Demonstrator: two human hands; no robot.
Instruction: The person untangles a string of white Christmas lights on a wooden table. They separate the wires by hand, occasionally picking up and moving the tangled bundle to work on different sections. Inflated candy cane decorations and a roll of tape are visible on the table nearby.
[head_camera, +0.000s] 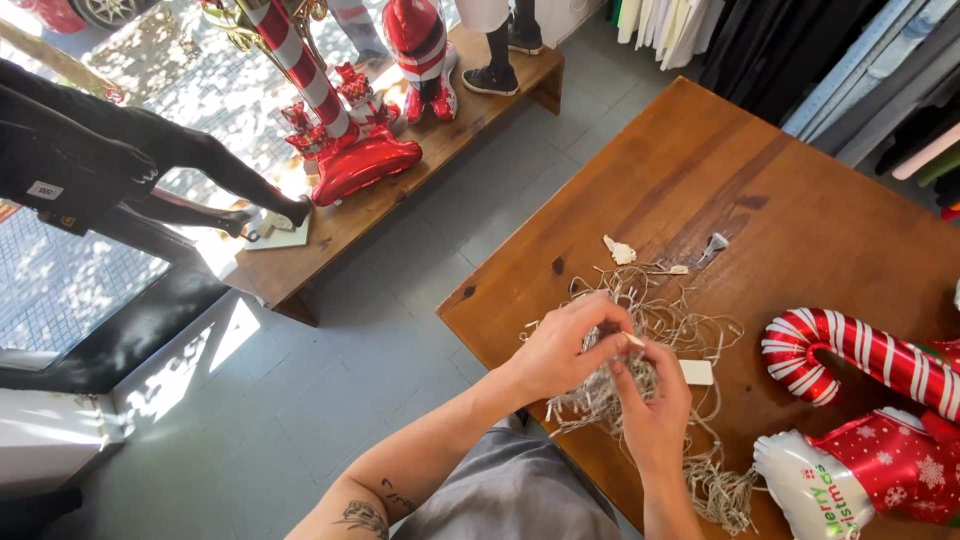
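Over the table (800, 180), my left hand (560, 350) and right hand (655, 405) pinch strands of tangled twine (660, 330), drawn apart to loosen them, beside a candy-cane balloon (860, 355)

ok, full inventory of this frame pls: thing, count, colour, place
twine tangle: 1 heap, beige, near table edge under both hands
small tags: at least 3, cream, scattered around the twine
wooden table: 1, brown, right half
candy cane balloon: 1, red and white, table right
stocking balloon: 1, red, white cuff, lower right
bench: 1, wood, by window, holding red foil decorations
mannequin: 1, black, left
hanging clothes: several, mixed, top right
left hand: pinching twine
right hand: gripping twine
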